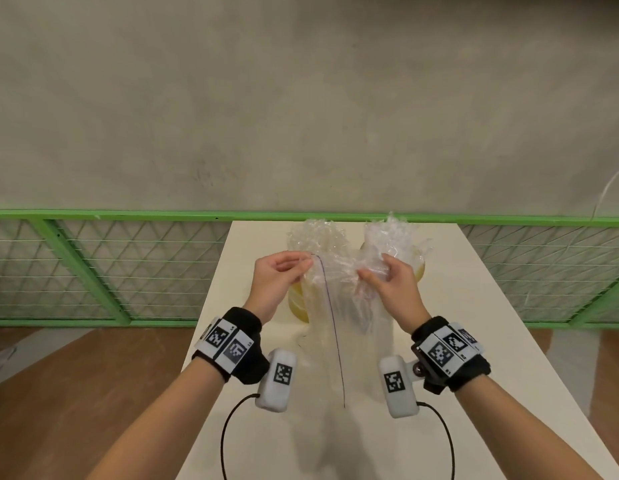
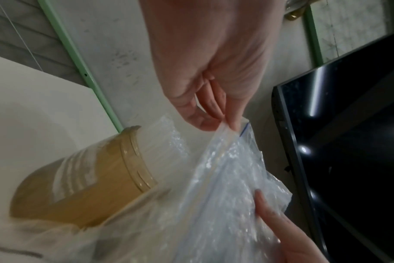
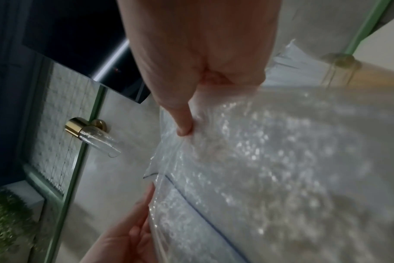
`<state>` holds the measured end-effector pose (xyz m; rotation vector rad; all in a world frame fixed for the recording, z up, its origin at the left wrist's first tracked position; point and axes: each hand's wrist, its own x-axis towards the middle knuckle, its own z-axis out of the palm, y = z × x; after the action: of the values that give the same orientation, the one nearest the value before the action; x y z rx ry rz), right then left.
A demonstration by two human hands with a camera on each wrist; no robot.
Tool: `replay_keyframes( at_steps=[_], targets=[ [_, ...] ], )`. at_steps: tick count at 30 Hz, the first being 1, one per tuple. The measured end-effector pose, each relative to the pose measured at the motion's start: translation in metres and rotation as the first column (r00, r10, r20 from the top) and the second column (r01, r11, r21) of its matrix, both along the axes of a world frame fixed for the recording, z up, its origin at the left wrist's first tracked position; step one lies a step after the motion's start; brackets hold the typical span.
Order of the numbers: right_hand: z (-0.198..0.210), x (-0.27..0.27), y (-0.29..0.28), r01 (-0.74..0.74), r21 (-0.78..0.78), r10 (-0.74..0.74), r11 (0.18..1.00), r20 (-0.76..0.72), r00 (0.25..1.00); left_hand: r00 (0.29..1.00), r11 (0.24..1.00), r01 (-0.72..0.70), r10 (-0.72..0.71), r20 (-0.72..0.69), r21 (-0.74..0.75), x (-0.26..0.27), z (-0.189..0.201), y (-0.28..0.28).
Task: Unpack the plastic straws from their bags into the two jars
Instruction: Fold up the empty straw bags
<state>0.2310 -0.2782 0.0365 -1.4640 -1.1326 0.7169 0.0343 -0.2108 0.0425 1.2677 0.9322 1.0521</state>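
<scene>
From the head view, both hands are up over the white tabletop [image 1: 450,341], working one clear zip bag [image 1: 336,306]. The left hand [image 1: 278,275] pinches the bag's top corner where the dark zip line begins, fingers curled together on the film. The right hand [image 1: 391,278] grips the bag's mouth on the other side, thumb and fingers clamped on crumpled plastic. The bag hangs long-axis upright below the fingers, mouth up, its bottom end reaching the tabletop toward the person. Just beyond the fingers stand two yellowish jars, the left jar [image 1: 297,303] and the right jar [image 1: 419,271], each with clear straws [image 1: 318,237] bristling upward.

Left wrist view: fingers [image 2: 233,122] nip the bag's zip edge [image 2: 216,151]; the bag drops away below them, the amber jar [image 2: 97,181] just beside it.

Right wrist view: the fingers [image 3: 183,122] bear down on the film, the bag [image 3: 259,160] spreading below; blurred, straws inside can't be made out.
</scene>
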Motion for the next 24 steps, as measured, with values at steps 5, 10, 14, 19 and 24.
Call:
replay_keyframes(
  at_steps=[5,10,14,19,24],
  targets=[
    [-0.001,0.001,-0.006,-0.016,-0.030,0.014,0.999,-0.064,0.998,0.988,0.992,0.099,-0.088,0.127,-0.080,0.005,0.005,-0.005],
    [0.009,-0.003,-0.011,-0.077,-0.004,0.077,0.997,-0.038,0.996,0.992,0.997,0.063,-0.058,-0.110,0.038,0.010,0.004,-0.004],
    [0.001,0.003,-0.008,0.034,0.036,-0.031,0.999,-0.076,0.997,0.998,0.993,0.054,-0.056,-0.018,-0.106,0.015,0.001,-0.007],
    [0.014,0.008,-0.003,0.126,0.077,-0.116,0.989,-0.124,0.985,0.852,0.884,0.418,-0.461,-0.247,-0.209,0.018,-0.017,-0.028],
    [0.014,0.002,-0.011,-0.128,-0.106,0.087,0.986,-0.333,0.939,0.971,0.977,0.205,-0.210,-0.115,-0.057,0.015,-0.007,-0.017]
  ],
)
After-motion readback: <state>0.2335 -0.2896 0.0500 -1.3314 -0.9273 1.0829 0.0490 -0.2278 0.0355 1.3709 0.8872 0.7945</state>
